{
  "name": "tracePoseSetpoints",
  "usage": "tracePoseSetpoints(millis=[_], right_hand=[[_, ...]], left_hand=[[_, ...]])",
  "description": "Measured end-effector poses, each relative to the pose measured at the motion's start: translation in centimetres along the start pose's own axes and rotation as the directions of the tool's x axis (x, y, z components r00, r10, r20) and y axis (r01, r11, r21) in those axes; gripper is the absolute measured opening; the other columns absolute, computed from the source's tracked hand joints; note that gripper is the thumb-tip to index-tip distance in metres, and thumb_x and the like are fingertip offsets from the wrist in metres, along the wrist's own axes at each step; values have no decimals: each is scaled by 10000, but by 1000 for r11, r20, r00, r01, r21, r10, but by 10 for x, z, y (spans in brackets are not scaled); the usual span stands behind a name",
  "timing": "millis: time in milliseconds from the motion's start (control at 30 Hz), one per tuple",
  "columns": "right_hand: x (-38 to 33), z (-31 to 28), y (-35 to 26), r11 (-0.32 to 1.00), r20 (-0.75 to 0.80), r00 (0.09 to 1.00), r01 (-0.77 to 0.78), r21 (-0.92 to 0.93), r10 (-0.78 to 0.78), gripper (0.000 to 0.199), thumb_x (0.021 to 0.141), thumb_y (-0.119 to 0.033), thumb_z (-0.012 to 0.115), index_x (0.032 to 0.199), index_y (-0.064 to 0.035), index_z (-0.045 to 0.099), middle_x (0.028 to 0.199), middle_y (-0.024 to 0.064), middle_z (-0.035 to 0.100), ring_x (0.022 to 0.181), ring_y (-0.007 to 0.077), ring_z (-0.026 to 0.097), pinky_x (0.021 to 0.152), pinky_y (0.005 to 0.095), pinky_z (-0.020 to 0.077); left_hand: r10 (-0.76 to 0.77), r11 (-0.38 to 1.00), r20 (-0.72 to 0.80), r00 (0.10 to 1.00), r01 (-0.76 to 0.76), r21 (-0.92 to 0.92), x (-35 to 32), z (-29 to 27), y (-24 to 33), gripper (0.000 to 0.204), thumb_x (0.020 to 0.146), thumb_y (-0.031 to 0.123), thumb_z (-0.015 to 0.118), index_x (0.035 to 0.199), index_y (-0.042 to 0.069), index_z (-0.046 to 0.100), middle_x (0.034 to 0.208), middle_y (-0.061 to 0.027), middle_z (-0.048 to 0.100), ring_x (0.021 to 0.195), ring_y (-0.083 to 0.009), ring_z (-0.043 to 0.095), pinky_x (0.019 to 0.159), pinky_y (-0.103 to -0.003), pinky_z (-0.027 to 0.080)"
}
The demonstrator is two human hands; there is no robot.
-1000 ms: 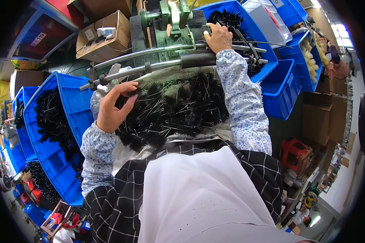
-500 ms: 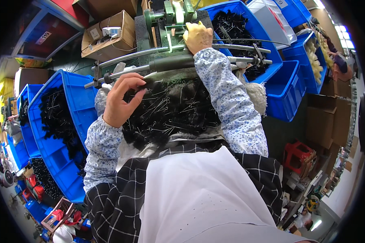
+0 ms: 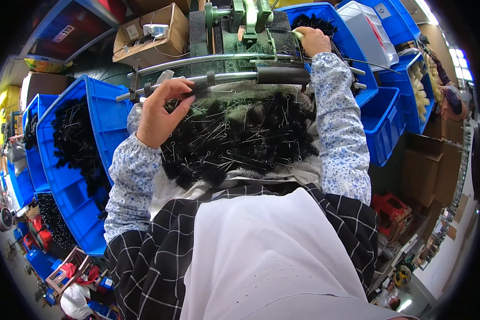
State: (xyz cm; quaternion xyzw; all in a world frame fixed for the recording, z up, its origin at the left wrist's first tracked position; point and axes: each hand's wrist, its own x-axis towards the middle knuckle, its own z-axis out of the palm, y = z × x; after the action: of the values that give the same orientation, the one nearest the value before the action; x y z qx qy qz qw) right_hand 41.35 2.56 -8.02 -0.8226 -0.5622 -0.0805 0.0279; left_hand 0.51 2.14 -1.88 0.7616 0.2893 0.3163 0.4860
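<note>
My left hand (image 3: 164, 111) is closed in a pinch on a small black wire brush (image 3: 200, 88), whose thin looped stem points right. Its bristle end is partly hidden by the fingers. At the right side of the green machine (image 3: 250, 21), my right hand (image 3: 314, 40) has its fingers closed on the end of another black twisted-wire brush (image 3: 280, 29), which reaches left toward the machine. Below both hands lies a heap of black brushes (image 3: 240, 141) with looped metal stems, on a pale cloth. A black sleeve (image 3: 282, 75) sits on the steel rod (image 3: 232, 78) in front of the machine.
Blue bins of black brushes stand at left (image 3: 80, 181) and far right (image 3: 352, 58). An open cardboard box (image 3: 152, 37) is left of the machine. Another blue bin (image 3: 381, 128) and a bin of pale bristles (image 3: 418, 88) are at right. A second rod (image 3: 197, 62) runs across.
My right hand has moved right from the machine's middle, and a brush now shows at its fingers. The black sleeve has shifted right along the rod. My left hand keeps its pinch.
</note>
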Motion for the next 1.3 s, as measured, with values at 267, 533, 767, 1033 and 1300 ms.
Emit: tracePoseSetpoints(millis=[267,533,767,1033,1300], right_hand=[[-55,-77,-49,941,-87,993,108,321,-85,279,863,-232,548,1073,-51,581,998,116,611,798,272,617,728,365,499],[-98,-60,-119,669,-162,948,308,677,-273,286,812,-61,576,1095,-88,608,871,129,648,724,241,619,654,342,502],[-31,-8,-55,991,-256,963,104,82,-80,198,803,-166,561,968,-173,670,810,61,632,809,222,613,704,358,493],[-21,4,-54,973,-197,977,120,199,-81,268,795,-150,550,1039,-190,654,869,48,639,814,250,593,820,381,442],[-11,10,-44,976,-157,971,195,94,-179,288,825,-238,565,1107,-213,615,979,30,606,947,219,509,831,396,388]], left_hand=[[28,993,-3,1000,-28,-111,14,31,-7,190,765,-56,609,926,-4,524,1034,-90,550,936,-140,561,832,-268,474],[-131,987,-20,991,132,86,2,28,8,290,780,89,640,1035,35,511,947,-94,573,880,-185,595,729,-328,466],[-358,601,360,862,-82,795,-34,11,-41,323,715,253,696,960,78,579,877,-115,599,887,-286,577,767,-392,450],[-432,672,415,801,-21,740,-33,10,-32,260,718,156,652,928,52,541,874,-142,562,861,-323,562,751,-404,447],[-344,738,484,804,-87,669,-24,4,-14,242,661,97,615,884,51,534,768,-122,613,739,-312,588,666,-394,455]])
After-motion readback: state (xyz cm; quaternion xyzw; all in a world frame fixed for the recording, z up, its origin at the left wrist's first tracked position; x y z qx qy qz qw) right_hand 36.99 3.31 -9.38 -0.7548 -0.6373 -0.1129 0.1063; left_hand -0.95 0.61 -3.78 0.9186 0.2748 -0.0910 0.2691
